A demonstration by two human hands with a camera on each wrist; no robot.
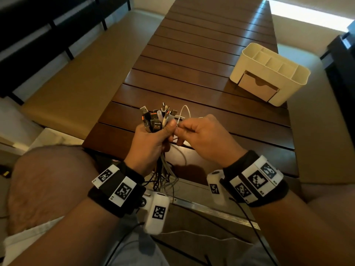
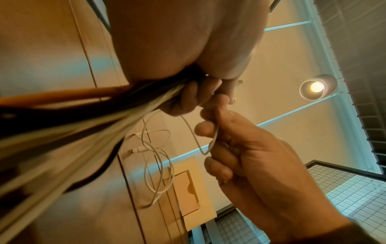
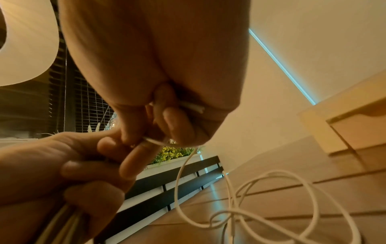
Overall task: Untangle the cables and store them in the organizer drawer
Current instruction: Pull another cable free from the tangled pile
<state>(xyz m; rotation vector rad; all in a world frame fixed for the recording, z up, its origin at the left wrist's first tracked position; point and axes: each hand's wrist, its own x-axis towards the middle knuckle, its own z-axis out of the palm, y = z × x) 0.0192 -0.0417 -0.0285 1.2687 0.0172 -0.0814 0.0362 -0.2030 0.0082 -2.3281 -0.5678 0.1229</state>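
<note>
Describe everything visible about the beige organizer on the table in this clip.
The organizer is a cream, plastic-looking box with rounded corners, standing upright on the slatted wooden table, ahead and to the right of both hands, touching neither. Its open top is split by dividers into several compartments; nothing shows in them. Low in the front sits a tan drawer with a curved finger notch, about flush with the front. No cable touches the organizer.

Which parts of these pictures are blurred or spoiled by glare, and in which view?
Head view: window glare on the far table, edges bent by the wide lens. Left wrist view: the cable bundle close to the lens is blurred; the ceiling lamp flares. Right wrist view: the right hand is soft, the white cable clearer.
</note>
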